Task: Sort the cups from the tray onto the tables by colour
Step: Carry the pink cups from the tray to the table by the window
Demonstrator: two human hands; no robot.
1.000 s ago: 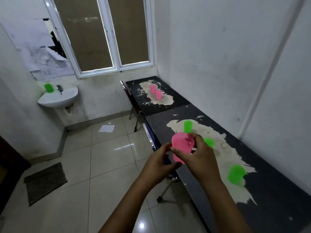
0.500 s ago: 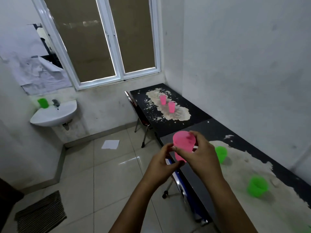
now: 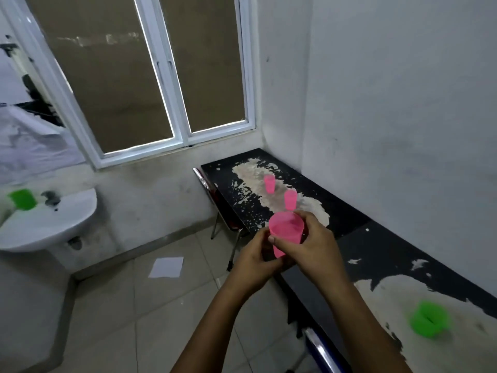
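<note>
Nearing far table (image 3: 336,211) now, hands (image 3: 290,251) gripping pink cup (image 3: 286,232).

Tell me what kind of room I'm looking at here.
Probably a bare utility or washroom turned workspace: a white wall-mounted ceramic sink, pale tiled floor, white-framed window, and worn black tables with peeling tops along the wall.

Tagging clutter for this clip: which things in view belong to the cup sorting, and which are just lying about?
Part of the job:
- held pink cup, gripped by left hand and right hand
- two pink cups on far table
- green cup on near table

Lying about:
- sink
- green container on the sink
- paper sheet on the floor
</note>
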